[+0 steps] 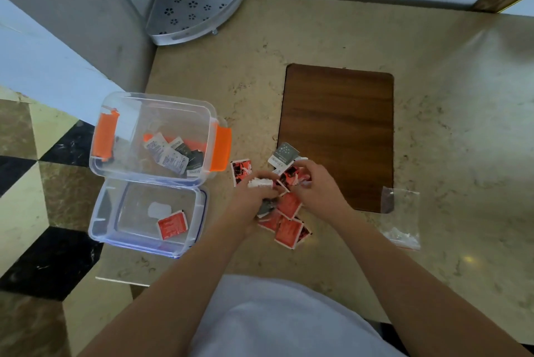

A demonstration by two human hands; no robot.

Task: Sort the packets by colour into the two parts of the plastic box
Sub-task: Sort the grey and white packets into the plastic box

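At frame centre, both hands, left hand (255, 193) and right hand (313, 183), grip packets from the unsorted pile (287, 219); few lie sorted in the box (150, 137) and lid (144, 218).

We reach both bare forearms forward and inward, so our hands meet close together. Our left hand (255, 193) is curled palm down, fingers bent under. Our right hand (313, 183) sits just beside it, fingers (300, 167) pinched toward the left hand, wrist slightly raised.
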